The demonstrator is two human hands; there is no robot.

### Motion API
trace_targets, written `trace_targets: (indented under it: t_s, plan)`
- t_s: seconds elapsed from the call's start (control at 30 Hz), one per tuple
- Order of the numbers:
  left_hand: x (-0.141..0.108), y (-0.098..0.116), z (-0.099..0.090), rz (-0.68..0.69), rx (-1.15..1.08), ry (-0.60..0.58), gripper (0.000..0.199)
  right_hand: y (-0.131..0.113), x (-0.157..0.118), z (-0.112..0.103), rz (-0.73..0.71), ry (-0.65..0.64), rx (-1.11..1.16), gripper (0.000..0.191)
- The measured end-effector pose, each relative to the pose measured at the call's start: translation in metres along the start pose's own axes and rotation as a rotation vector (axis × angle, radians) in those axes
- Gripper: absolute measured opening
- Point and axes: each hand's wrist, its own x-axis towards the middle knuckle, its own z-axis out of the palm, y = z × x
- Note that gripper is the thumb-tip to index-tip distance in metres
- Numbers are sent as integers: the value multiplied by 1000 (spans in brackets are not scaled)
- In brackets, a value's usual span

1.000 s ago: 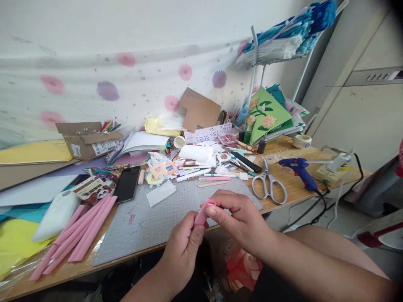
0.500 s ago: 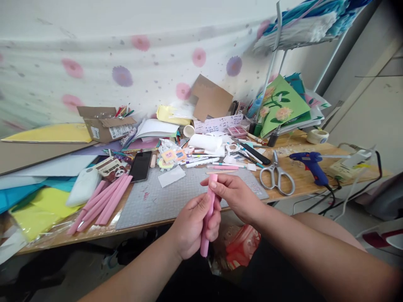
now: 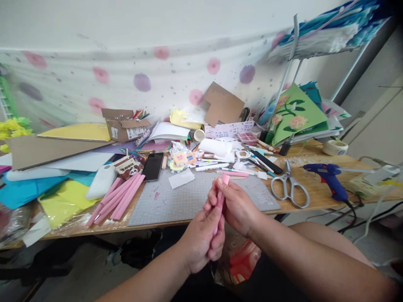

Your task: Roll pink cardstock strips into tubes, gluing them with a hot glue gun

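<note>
A pink rolled tube (image 3: pixel 225 179) is held upright between both hands, over the front edge of the table. My left hand (image 3: pixel 208 235) is wrapped round its lower part. Above it, my right hand (image 3: pixel 237 201) pinches the upper part between thumb and fingers, close to the top end. The tube's lower end is mostly hidden by my left hand. Several similar pink tubes (image 3: pixel 121 197) lie in a bundle to the left, beside a black phone (image 3: pixel 153 166). A grey cutting mat (image 3: pixel 166 205) lies behind my hands.
Silver scissors (image 3: pixel 289 188) and a blue glue gun (image 3: pixel 330 180) lie on the right. Pens, paper scraps and a white roll (image 3: pixel 215 147) clutter the table behind the mat. A cardboard box (image 3: pixel 122 126) and coloured sheets (image 3: pixel 67 197) are at the left.
The view has shifted left, so the table's things appear farther right. My right hand has closed more round the tube, and less of the tube's lower end shows below my left hand.
</note>
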Motion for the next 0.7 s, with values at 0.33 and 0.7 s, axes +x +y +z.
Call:
trace_targets:
  t_s: [0.33,0.7]
  plan:
    - [-7,-23,-16,-9,215,-138,52,2,-11,14,7,182,177,56]
    - [-11,-33,-40,24,361,-185,63,8,-8,20,-11,207,198,51]
